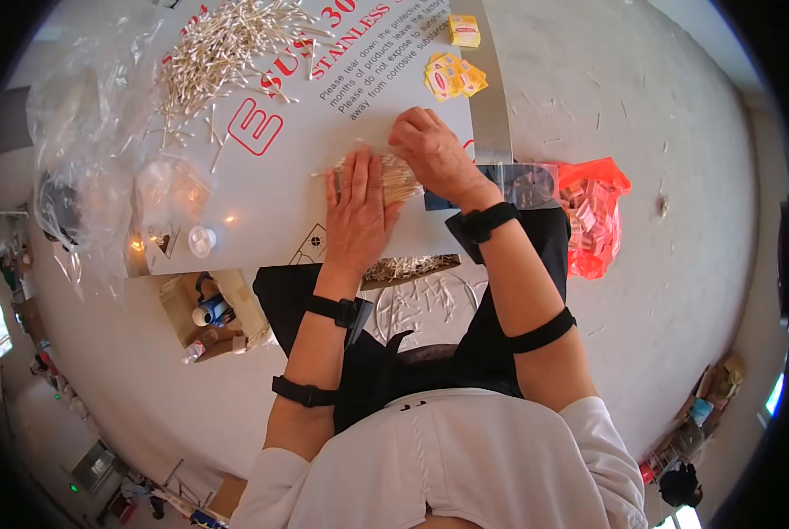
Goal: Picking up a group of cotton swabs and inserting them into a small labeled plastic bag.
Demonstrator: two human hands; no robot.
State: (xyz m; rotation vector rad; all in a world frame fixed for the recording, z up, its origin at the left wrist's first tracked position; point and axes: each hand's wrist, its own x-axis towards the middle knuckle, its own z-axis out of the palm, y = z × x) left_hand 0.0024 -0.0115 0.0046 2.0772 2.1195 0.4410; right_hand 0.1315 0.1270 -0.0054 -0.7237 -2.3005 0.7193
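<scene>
My left hand (359, 198) lies flat with its fingers stretched over a bundle of cotton swabs (401, 183) on the grey tabletop (280, 189). The bundle seems to be in a clear plastic bag, though its edges are hard to make out. Close by, at the bundle's right end, my right hand (439, 150) is closed with curled fingers; whatever they grip is hidden. Below the right wrist, a stack of clear plastic bags (528, 183) sticks out past the table's edge. A large loose heap of cotton swabs (223, 53) covers the table's far left.
Yellow cards (454, 77) and a yellow packet (465, 31) lie at the far right. A red bag (597, 212) of small packs hangs beside the table. Clear plastic sheeting (86, 132) and a white round tub (201, 241) are left. A cardboard box (183, 309) stands below.
</scene>
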